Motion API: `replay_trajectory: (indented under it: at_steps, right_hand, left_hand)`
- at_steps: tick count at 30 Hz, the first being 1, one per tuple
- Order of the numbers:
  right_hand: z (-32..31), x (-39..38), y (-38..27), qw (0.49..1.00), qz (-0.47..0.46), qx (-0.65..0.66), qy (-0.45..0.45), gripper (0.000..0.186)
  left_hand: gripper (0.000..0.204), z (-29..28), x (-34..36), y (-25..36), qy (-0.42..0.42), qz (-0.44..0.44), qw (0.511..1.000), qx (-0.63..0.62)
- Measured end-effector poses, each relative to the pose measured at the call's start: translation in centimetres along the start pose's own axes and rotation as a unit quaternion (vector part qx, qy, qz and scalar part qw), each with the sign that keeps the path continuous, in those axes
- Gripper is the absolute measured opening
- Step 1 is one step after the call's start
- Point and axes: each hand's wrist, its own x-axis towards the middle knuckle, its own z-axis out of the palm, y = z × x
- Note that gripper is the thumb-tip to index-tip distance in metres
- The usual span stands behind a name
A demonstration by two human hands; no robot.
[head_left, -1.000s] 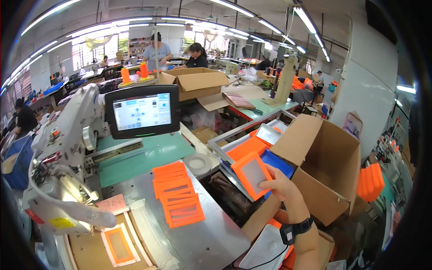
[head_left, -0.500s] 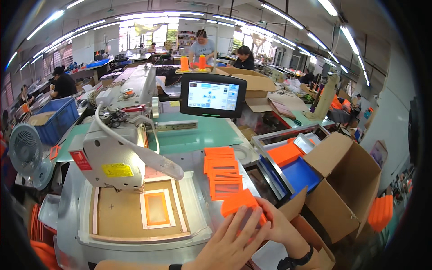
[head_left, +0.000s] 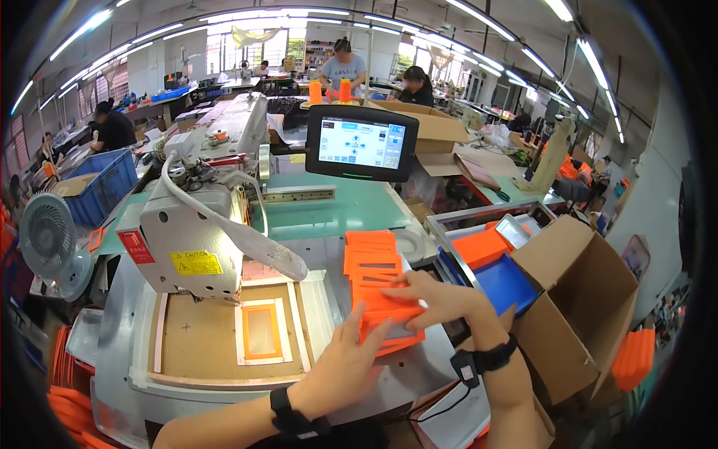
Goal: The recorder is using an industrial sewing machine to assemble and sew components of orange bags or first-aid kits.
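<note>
Working at the grey metal surface [head_left: 426, 363], right of the white sewing-machine head [head_left: 183, 247]. Touching the overlapping bright-orange rectangular frames [head_left: 374, 295] on that surface, using the left hand [head_left: 345, 363] with fingers [head_left: 353, 323] spread apart at the near left edge. Laying the right hand [head_left: 441, 301] over them, impossible to tell whether clamped.

The left hand [head_left: 345, 370] points forward, fingers spread. The right hand [head_left: 443, 301] bends inward at the wrist, fingers pointing left.

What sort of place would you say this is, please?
Most likely a sewing workshop: there is an industrial sewing machine, orange thread cones stand behind the screen, and other people work beyond.
</note>
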Motion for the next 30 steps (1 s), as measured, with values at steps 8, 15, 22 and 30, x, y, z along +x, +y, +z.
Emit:
replay_trajectory:
  at_steps: [8,15,22,30]
  right_hand:
    - [4.5,-2.1,0.2,0.969,0.014,0.027,0.243,0.084]
    - [9.7,-4.3,-1.2,0.940,0.082,-0.020,0.332,0.075]
    - [11.2,-4.8,-2.0,0.925,0.083,-0.001,0.370,0.078]
    - [12.5,-5.0,-1.7,0.903,0.073,-0.020,0.423,0.077]
  left_hand:
    - [0.085,1.8,0.9,-2.6,-0.074,-0.018,0.995,-0.070]
    - [0.085,2.3,0.4,-1.7,-0.066,0.019,0.995,0.071]
    - [0.087,1.2,-0.6,-0.5,-0.137,-0.005,0.986,0.094]
    - [0.075,0.0,-2.1,0.9,-0.139,0.050,0.976,0.157]
